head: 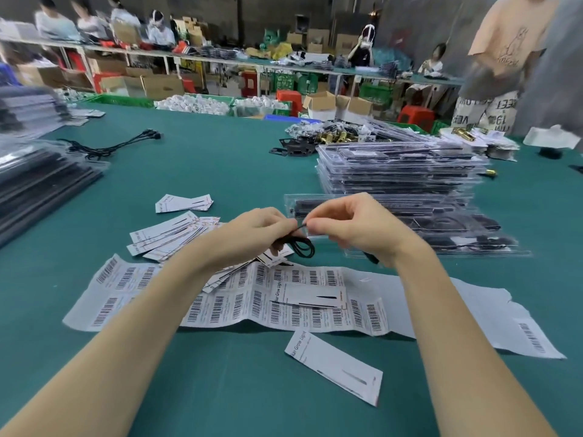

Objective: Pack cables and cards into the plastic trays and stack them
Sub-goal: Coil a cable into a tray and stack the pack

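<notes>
A thin black cable (304, 246) hangs in small loops between my hands above the green table. My left hand (252, 230) pinches the coil from the left, and my right hand (350, 225) pinches its end near the top. Just behind my hands lies a clear plastic tray (407, 228) with dark parts inside. A taller stack of filled trays (397, 167) stands behind it. White cards (172, 230) lie scattered to the left, one card (334, 367) lies near me, and another (310, 296) rests on the barcode sheet.
A long sheet of barcode labels (239, 298) spreads across the table under my forearms. More tray stacks (41, 175) stand at the left edge. A loose black cable (116, 143) lies far left. Brass parts (334, 137) and a standing person (504, 58) are at the far right.
</notes>
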